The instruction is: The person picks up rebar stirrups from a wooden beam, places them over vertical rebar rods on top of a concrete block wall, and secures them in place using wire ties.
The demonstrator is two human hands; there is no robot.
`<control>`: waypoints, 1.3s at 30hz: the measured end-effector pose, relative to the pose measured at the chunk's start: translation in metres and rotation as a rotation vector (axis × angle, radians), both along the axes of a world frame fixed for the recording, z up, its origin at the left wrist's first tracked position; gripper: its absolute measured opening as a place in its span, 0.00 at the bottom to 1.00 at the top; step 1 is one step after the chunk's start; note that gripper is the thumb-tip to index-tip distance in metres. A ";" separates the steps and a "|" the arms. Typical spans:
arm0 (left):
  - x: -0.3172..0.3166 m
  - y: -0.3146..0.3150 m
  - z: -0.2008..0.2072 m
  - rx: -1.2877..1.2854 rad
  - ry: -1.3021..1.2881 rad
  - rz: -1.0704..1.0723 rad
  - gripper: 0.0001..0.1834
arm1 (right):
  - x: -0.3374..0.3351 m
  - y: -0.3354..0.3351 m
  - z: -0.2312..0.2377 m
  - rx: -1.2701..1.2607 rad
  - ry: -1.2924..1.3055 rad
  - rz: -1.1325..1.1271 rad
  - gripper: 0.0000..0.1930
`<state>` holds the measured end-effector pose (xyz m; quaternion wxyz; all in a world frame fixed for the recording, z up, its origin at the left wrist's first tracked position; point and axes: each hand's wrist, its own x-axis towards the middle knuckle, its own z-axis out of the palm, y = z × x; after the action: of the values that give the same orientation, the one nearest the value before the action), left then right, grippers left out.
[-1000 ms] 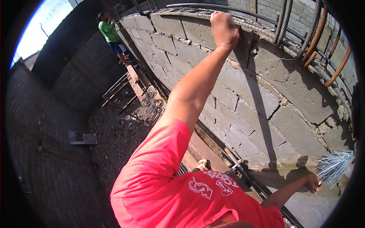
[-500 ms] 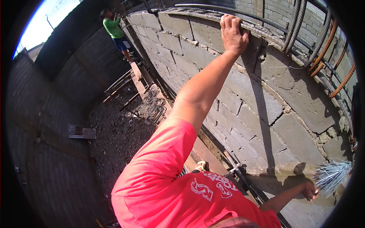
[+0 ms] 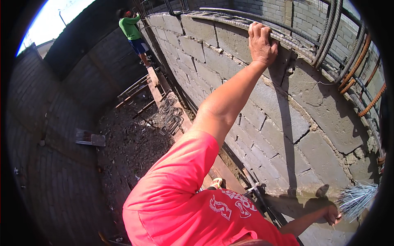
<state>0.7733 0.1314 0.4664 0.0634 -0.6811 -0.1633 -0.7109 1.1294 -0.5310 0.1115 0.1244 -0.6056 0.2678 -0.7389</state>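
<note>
My left arm reaches up across the block wall (image 3: pixel 283 112). At its top, my left hand (image 3: pixel 262 46) is closed over a ribbed steel rebar (image 3: pixel 293 41) lying along the upper edge. Low on the right, my right hand (image 3: pixel 331 215) has its fingers curled and pinched at the edge of a fanned bundle of thin blue-grey strands that looks like tie wire (image 3: pixel 357 201). How many strands the fingers grip is hidden.
Bent upright rebars (image 3: pixel 328 35) crowd the wall top at right. Below me run a narrow plank (image 3: pixel 225 174) and scaffold poles (image 3: pixel 256 188). Several bent steel stirrups (image 3: pixel 170 117) lie beside the plank. Farther off, a person in green (image 3: pixel 130 28) stands on the boards.
The view has shifted slightly, so the scene sits a little lower and farther right. Both hands keep their places at the rebar and beside the strands.
</note>
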 end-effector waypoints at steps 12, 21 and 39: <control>0.004 0.001 -0.001 0.003 -0.016 -0.017 0.25 | -0.002 -0.007 0.002 0.088 -0.116 0.209 0.19; -0.028 0.004 0.005 0.034 0.014 0.102 0.24 | -0.006 0.057 0.000 -0.106 0.036 0.089 0.12; 0.017 -0.003 -0.006 -0.057 0.029 0.001 0.29 | -0.037 -0.008 0.028 -0.009 -0.092 0.247 0.19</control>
<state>0.7898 0.1285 0.4601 0.0466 -0.6929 -0.1831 -0.6958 1.0920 -0.5391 0.1394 0.2239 -0.6001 0.1818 -0.7461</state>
